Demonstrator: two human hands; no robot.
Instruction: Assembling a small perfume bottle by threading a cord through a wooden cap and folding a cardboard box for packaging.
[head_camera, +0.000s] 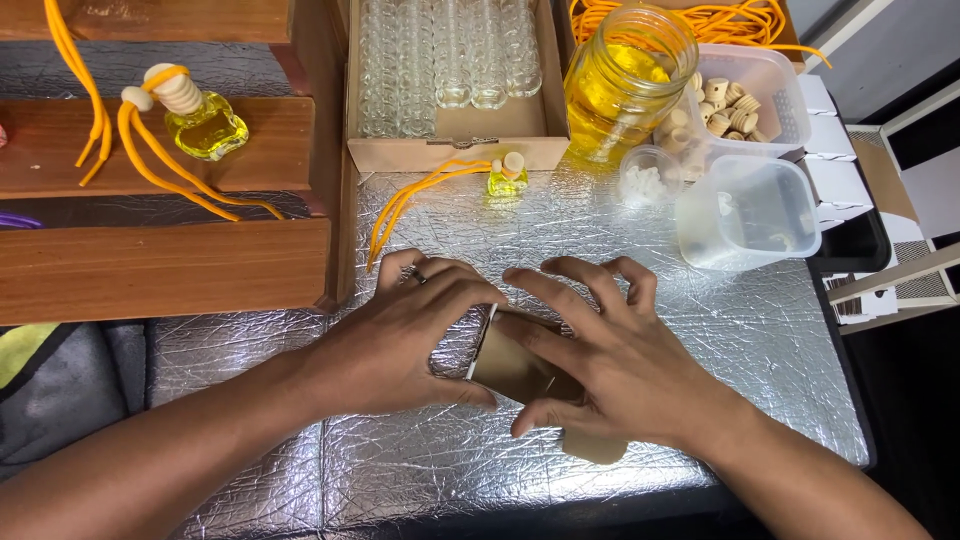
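Brown flat cardboard piece, pinched from both sides between left hand and right hand; long axis slanting toward right wrist, over silver foil table.

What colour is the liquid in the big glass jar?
Yellow; the jar shows best in the head view.

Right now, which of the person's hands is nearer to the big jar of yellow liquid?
Right. The right hand lies below the jar of yellow liquid, slightly leftward; the left hand sits farther left on the small cardboard box.
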